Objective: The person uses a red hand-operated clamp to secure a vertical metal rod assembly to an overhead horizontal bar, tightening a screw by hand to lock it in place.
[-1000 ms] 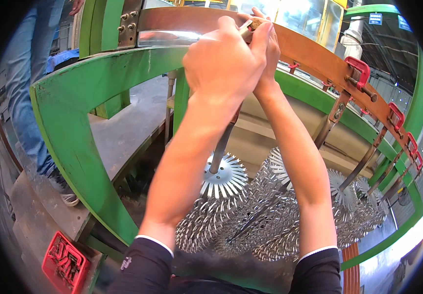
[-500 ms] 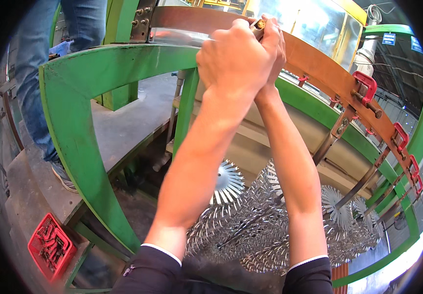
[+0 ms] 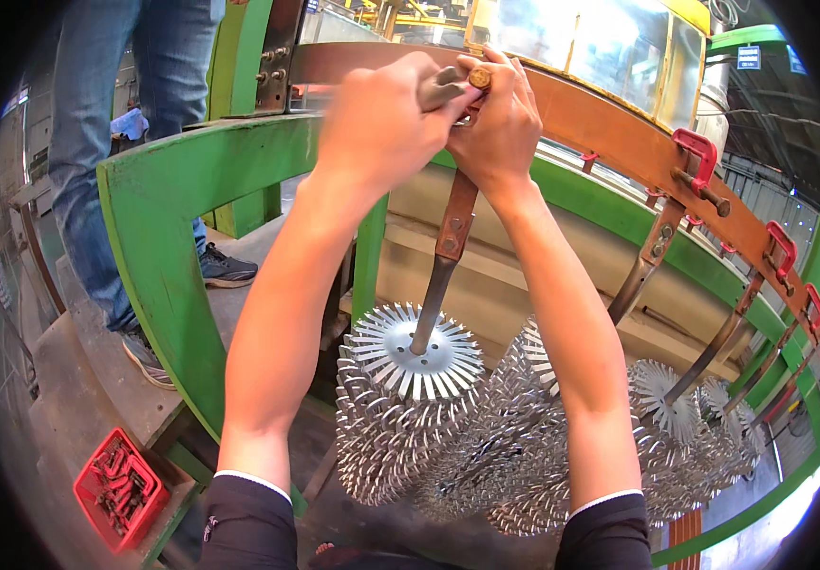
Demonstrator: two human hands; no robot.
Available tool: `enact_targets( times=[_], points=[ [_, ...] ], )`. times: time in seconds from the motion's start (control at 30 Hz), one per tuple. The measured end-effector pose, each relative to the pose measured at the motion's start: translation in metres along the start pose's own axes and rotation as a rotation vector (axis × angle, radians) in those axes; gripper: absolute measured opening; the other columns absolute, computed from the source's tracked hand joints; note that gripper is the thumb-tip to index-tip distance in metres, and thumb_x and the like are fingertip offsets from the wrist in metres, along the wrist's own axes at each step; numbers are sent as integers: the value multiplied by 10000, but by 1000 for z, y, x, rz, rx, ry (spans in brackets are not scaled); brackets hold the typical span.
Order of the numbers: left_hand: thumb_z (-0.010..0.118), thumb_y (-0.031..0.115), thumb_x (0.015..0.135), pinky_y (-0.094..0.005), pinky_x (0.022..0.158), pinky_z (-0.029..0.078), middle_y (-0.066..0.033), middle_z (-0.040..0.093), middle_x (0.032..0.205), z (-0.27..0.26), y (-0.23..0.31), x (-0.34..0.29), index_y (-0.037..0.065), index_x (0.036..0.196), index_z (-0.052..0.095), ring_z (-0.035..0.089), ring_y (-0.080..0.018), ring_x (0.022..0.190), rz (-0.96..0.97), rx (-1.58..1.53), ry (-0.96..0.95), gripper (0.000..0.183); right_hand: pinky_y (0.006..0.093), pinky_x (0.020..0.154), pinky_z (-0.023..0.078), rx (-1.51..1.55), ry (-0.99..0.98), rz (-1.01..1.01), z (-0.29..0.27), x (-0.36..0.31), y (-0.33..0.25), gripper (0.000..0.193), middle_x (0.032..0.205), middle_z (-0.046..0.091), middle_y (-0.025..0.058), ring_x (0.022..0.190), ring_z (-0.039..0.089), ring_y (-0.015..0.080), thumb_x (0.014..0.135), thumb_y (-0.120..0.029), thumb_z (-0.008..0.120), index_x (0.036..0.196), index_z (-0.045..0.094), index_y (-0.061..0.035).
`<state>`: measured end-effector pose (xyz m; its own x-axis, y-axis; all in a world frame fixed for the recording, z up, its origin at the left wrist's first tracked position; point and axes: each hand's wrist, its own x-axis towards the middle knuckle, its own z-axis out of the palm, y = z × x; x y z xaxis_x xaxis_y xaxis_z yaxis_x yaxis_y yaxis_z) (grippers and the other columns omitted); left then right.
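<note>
My left hand (image 3: 377,128), smeared by motion, is closed around a short grey metal tool (image 3: 440,88) with a fork-like end; its exact kind is unclear. Just right of it my right hand (image 3: 505,128) curls its fingers around a bolt (image 3: 480,79) with a round, brass-coloured end. Both hands are at the reddish-brown curved beam (image 3: 600,104), and they hide what lies behind them. Below my right hand hangs a brown metal strap (image 3: 455,223) with a rod, which carries a stack of silver toothed discs (image 3: 408,380).
Red C-clamps (image 3: 699,161) sit along the beam to the right, above more hanging disc stacks (image 3: 685,437). A green curved frame (image 3: 149,247) stands at left. A red basket (image 3: 87,499) of metal parts is at lower left. A person in jeans (image 3: 87,190) stands at far left.
My hands were clasped together around a metal piece; now the left has moved left and apart with the grey tool. The strap and nearest disc stack show more fully between my arms.
</note>
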<state>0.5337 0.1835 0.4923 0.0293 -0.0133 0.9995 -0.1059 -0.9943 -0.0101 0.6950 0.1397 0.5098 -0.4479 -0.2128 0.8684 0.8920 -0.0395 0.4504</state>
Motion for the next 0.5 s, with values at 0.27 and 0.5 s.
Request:
enact_targets(
  times=[0.27,0.5],
  points=[
    [811,177,837,-322,695,568,-153,748,885,15,-28,-20,62,1157,739,741,-226,735,0,-66,-81,348,498,1090,468,-72,-101,-32,-12,3,7,577,1163,695,175,1169,643,390,679,-241,885,1146,594,-66],
    [771,80,769,-383,718,572,-156,747,929,39,-29,-27,72,1106,751,717,-344,805,70,6,60,337,489,1207,288,-147,-441,-112,-66,24,13,765,1429,547,182,1386,458,348,754,-279,849,1406,507,-71]
  ],
)
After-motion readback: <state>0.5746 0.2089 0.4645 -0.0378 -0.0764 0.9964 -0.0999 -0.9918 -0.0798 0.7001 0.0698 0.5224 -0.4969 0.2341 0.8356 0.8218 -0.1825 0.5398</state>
